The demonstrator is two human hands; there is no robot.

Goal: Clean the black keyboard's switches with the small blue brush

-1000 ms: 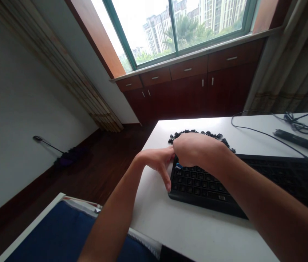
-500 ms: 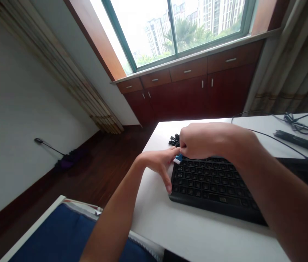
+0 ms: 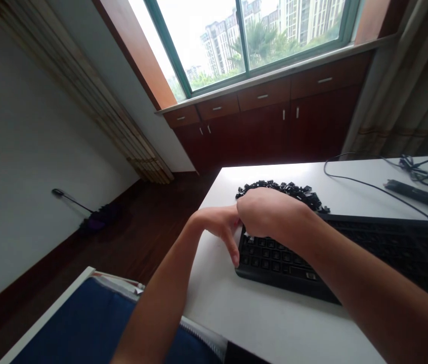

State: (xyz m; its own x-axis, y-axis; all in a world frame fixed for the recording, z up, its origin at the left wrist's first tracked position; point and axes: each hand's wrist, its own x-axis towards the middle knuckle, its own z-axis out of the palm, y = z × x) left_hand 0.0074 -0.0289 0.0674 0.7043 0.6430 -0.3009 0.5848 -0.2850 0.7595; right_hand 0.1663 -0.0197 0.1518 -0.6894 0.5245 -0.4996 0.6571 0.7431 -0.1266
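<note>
A black keyboard (image 3: 267, 279) with its keycaps off lies on the white table. My left hand (image 3: 219, 225) holds its left end, thumb against the near left corner and fingers reaching toward the far corner, their tips hidden behind my other hand. Over the keyboard's far left part, my right hand (image 3: 265, 212) is closed in a fist around a small brush. Only a bit of the brush's white bristles (image 3: 250, 237) shows beneath the fist, on the keys' sockets; its blue body is covered. Just beyond the fist lies a heap of loose black keycaps (image 3: 297, 192).
A black cable (image 3: 373, 185) runs across the white table (image 3: 214, 283) from the keyboard. At the back right lies a long black bar-shaped object (image 3: 422, 196) beside coiled cords (image 3: 413, 169). A blue fabric seat or bag (image 3: 81, 323) with a zip stands at the lower left.
My right hand has moved left and slightly nearer, uncovering the keycap heap and covering the brush's blue body. The left hand stays at the keyboard's left end.
</note>
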